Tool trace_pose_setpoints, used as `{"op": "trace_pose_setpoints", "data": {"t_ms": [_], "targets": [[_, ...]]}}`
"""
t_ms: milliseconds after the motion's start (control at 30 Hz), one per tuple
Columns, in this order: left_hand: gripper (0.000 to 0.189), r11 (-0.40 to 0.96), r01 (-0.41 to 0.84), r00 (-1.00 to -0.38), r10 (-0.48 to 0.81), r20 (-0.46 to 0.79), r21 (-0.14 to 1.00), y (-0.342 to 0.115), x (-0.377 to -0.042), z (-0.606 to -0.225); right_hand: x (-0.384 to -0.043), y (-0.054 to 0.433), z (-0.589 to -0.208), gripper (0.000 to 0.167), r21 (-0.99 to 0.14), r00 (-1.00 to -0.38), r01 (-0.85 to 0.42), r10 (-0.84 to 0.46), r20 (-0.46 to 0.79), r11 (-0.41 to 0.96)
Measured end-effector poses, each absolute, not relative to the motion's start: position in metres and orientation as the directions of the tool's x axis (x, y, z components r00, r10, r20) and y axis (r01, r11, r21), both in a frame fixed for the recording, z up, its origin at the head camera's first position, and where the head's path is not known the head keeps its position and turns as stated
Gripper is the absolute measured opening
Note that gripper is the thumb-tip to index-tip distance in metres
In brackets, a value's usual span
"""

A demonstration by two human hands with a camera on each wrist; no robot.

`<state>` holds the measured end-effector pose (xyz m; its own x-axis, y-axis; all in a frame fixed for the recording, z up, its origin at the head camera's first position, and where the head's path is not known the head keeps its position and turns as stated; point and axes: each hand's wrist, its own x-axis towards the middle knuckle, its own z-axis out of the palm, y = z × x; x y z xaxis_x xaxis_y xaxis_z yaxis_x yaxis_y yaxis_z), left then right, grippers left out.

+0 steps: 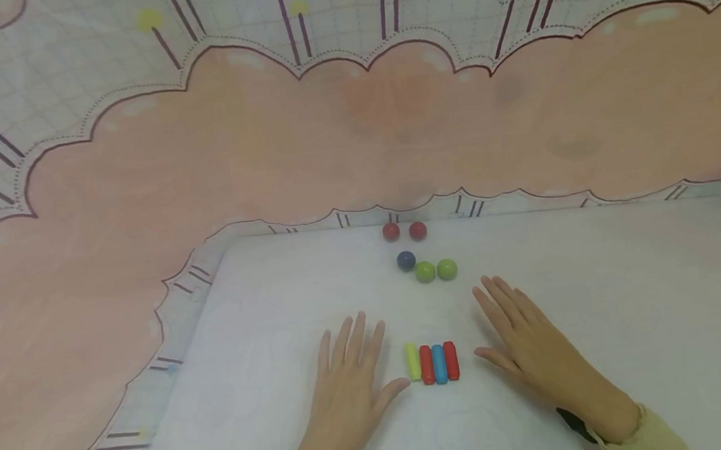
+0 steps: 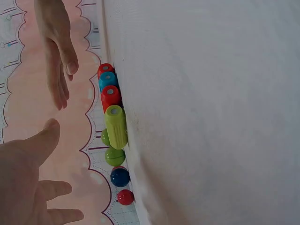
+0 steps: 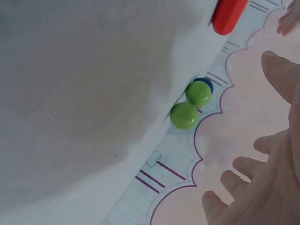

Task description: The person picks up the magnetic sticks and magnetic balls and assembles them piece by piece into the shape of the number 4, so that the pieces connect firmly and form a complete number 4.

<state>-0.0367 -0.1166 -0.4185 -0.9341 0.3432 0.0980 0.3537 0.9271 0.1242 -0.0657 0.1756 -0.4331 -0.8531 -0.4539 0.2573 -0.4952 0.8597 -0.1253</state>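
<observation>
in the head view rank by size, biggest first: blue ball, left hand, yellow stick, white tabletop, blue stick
1. white tabletop
2. left hand
3. yellow stick and blue stick: too alike to rank
4. blue ball, which lies farther from the camera

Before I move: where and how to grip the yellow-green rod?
Probably pinch the yellow-green rod by its two short ends, left hand coming from above. It lies flat at the row's left end; the neighbouring red rod sits close along its right flank, while both ends are exposed.
</observation>
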Motion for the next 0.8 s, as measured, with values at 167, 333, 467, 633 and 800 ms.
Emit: {"op": "trace_pose_setpoints", "data": {"t_ms": [167, 333, 467, 633, 800], "targets": [[0.082, 0.916, 0.368, -0.929, 0.355, 0.105, 0.156, -0.114, -0.039, -0.418, -0.073, 0.171, -0.429, 0.094, -0.12, -0.847, -0.504, -0.462, 0.263, 0.855], [0.084, 0.911, 0.37, -0.929, 0.36, 0.086, 0.183, -0.113, -0.039, -0.419, -0.079, 0.169, -0.428, 0.091, -0.125, -0.849, -0.504, -0.464, 0.252, 0.855], [0.081, 0.906, 0.373, -0.928, 0.365, 0.077, 0.2, -0.113, -0.039, -0.418, -0.083, 0.168, -0.427, 0.089, -0.143, -0.864, -0.488, -0.453, 0.22, 0.861], [0.079, 0.902, 0.38, -0.925, 0.375, 0.064, 0.207, -0.112, -0.039, -0.418, -0.088, 0.166, -0.427, 0.084, -0.149, -0.859, -0.495, -0.456, 0.234, 0.856], [0.078, 0.903, 0.373, -0.927, 0.372, 0.047, 0.212, -0.11, -0.04, -0.419, -0.092, 0.164, -0.428, 0.082, -0.152, -0.845, -0.511, -0.461, 0.272, 0.846]]}}
